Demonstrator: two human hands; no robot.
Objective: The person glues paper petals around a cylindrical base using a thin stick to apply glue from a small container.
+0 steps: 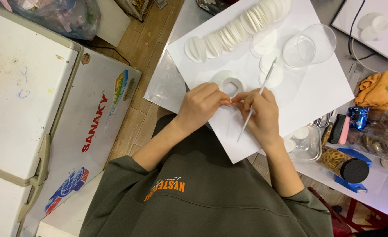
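- Together, both hands meet fingertip to fingertip over the white sheet (321, 87) on the table (172, 83).
- Left hand (200, 104) pinches a small white paper piece (231, 87).
- Right hand (259, 112) is curled, gripping a thin white stick (256, 100) that slants upward.

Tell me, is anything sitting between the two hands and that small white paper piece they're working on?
Nothing visible does. The left hand and right hand both already pinch the white paper piece between their fingertips over the white sheet. The thin white stick lies in the right hand, not in the way.
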